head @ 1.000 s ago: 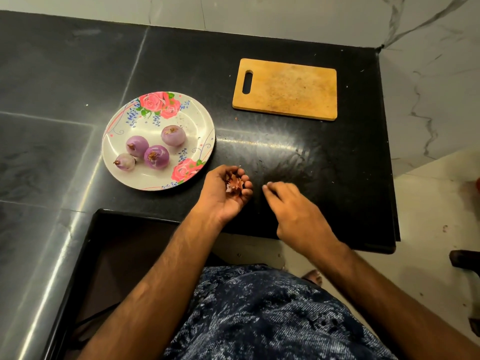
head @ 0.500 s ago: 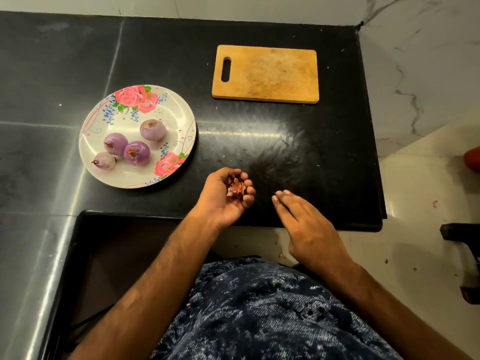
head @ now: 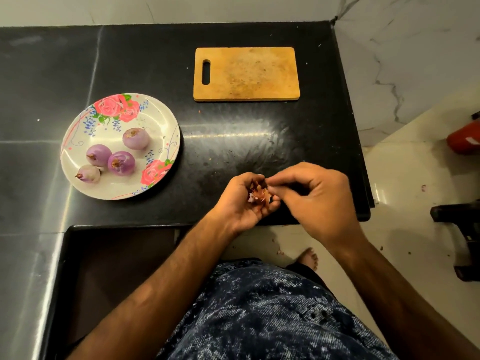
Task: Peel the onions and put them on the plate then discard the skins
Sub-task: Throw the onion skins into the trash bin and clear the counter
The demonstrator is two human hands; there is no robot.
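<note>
While four peeled onions (head: 121, 163) sit on the floral plate (head: 161, 118), my left hand (head: 239, 203) cups onion skins (head: 258, 193) in curled fingers, and my right hand (head: 317, 198) pinches them.

The right hand (head: 315, 196) has risen to the skins (head: 258, 192).

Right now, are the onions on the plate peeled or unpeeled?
Peeled: all four onions on the floral plate show smooth, glossy purple flesh, no papery skin.
</note>
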